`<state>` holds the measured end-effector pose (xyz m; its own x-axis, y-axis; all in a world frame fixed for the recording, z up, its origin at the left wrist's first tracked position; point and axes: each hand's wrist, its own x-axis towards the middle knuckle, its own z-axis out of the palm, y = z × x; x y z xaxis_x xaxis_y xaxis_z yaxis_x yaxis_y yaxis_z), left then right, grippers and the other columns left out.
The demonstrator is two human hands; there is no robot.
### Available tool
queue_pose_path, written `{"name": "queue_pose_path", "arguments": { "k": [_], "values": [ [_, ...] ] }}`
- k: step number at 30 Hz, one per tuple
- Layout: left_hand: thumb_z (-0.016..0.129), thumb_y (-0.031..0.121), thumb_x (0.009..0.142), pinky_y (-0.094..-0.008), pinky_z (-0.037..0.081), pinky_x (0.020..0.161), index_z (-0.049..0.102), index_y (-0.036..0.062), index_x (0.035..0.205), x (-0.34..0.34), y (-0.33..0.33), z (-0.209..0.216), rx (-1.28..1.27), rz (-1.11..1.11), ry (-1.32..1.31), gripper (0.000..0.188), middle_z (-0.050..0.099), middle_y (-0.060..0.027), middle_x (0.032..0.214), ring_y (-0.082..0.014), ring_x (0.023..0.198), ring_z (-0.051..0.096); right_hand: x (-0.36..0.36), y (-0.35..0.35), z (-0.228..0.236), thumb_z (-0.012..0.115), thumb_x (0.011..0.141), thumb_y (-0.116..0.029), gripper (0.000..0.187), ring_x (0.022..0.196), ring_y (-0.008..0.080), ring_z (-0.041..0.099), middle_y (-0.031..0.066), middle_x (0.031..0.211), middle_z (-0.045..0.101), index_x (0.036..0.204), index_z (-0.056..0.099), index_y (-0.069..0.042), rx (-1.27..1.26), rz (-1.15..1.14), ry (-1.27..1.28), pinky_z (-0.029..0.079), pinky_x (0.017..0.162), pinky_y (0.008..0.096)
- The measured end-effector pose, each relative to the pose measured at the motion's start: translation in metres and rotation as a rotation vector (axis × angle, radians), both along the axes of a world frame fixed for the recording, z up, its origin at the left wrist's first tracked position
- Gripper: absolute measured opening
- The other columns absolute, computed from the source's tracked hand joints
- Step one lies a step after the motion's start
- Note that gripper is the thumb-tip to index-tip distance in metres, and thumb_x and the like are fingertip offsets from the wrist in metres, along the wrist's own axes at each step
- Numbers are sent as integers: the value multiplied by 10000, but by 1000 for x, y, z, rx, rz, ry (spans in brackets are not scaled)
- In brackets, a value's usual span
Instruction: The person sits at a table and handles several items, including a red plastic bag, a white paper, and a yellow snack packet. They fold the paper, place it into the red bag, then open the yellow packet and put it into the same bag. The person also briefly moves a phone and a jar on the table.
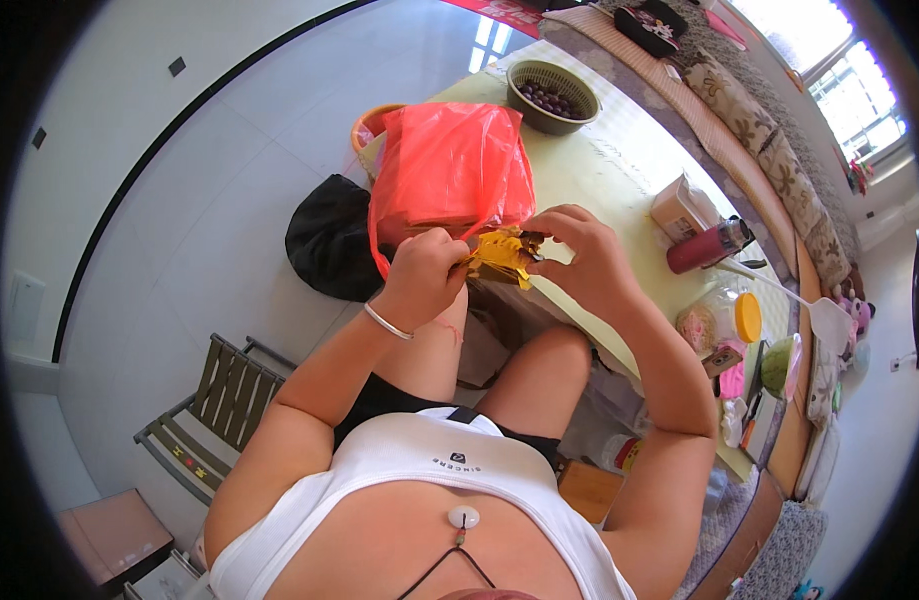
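Observation:
A shiny gold foil wrapper (pixel 497 248) is held up between my two hands, above my lap and in front of the table edge. My left hand (pixel 426 272) is closed, its thumb and fingers pinching the wrapper's left end. At the right end, a dark brown piece (pixel 530 243) shows at the torn-looking foil; its kind is too small to make out. My right hand (pixel 591 258) curls its thumb and forefinger round that end. Just beyond the hands, a red plastic bag (pixel 454 165) sits on the table, its handle hanging by my left hand.
On the pale table (pixel 619 165) stand a green basket of dark round fruit (pixel 551 98), a maroon flask (pixel 707 247), a yellow-lidded jar (pixel 724 318) and a halved green melon (pixel 779 367). A black bag (pixel 329 238) is left of the table; a folding chair (pixel 214 410) stands at my left.

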<state>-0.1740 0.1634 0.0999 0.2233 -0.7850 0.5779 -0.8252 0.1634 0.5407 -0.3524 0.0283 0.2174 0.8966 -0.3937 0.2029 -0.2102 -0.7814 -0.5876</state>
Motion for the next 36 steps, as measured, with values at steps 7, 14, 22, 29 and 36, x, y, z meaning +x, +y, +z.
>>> {"name": "queue_pose_path", "arguments": {
  "k": [7, 14, 22, 29, 36],
  "values": [
    [710, 73, 721, -412, 450, 648, 635, 45, 792, 4, 5, 1, 60, -25, -46, 107, 576, -100, 731, -303, 707, 587, 4, 11, -4, 712, 679, 11, 329, 923, 294, 595, 87, 916, 631, 996, 668, -62, -273, 92, -43, 499, 798, 393],
    [712, 70, 683, -421, 446, 669, 624, 31, 759, 1, 3, 7, 23, -12, -131, 123, 567, -99, 722, -300, 706, 580, 13, 26, -12, 657, 672, -9, 320, 872, 281, 579, 76, 880, 599, 988, 651, -56, -564, 131, -20, 496, 784, 373],
    [694, 43, 639, -408, 446, 689, 561, 58, 686, -2, 0, 10, -56, 46, -292, 141, 529, -95, 693, -297, 701, 558, 16, 35, -14, 627, 709, -68, 296, 918, 259, 569, 65, 927, 579, 1006, 629, -60, -682, 144, 29, 476, 817, 387],
    [716, -22, 627, -432, 459, 674, 535, 54, 850, -5, 2, 12, -66, 42, -82, 298, 578, -119, 730, -329, 710, 581, 13, 36, -16, 682, 679, -62, 364, 970, 282, 562, 87, 956, 587, 1036, 613, -67, -545, 127, 91, 469, 841, 411],
    [759, -36, 669, -309, 502, 674, 539, 26, 934, 6, 10, 14, 341, -191, 382, 350, 627, -111, 810, -218, 750, 646, 7, 21, -23, 763, 723, -156, 620, 1086, 291, 573, 115, 1116, 622, 1289, 522, -81, 13, 78, 132, 453, 924, 401]
  ]
}}
